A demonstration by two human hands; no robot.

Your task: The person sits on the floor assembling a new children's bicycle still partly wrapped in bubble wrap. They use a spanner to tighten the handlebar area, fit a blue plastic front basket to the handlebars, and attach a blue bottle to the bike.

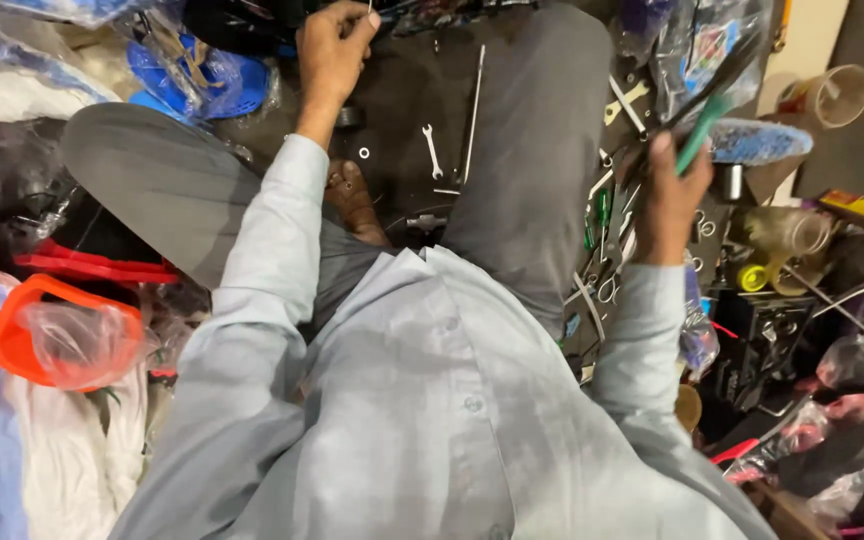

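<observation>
Grey trousers and a pale blue shirt fill the middle of the head view, with the person sitting cross-legged on a dark floor mat [402,90] scattered with tools. The left hand [335,45] is raised toward the top of the frame, its fingers pinched together on what looks like a thin wire or pin [369,8], though the piece is too slim to tell for sure. The right hand [670,195] is clenched around a green-handled tool [704,132] that slants up to the right; several thin dark rods seem to sit in the same grasp, fanning toward the upper right corner. Between the knees, a small silver spanner [432,152] lies on the mat, just beside a long thin metal rod [473,110], and a little washer [364,153] rests near the bare foot [352,200]. Left of the person, an orange plastic frame [22,300] wrapped in clear film lies on white cloth, and a blue plastic piece [207,75] in a bag sits near the left wrist. On the right, a blue speckled brush-like thing [762,142] lies just past the green tool, with a clear plastic cup [837,95] beyond it.
</observation>
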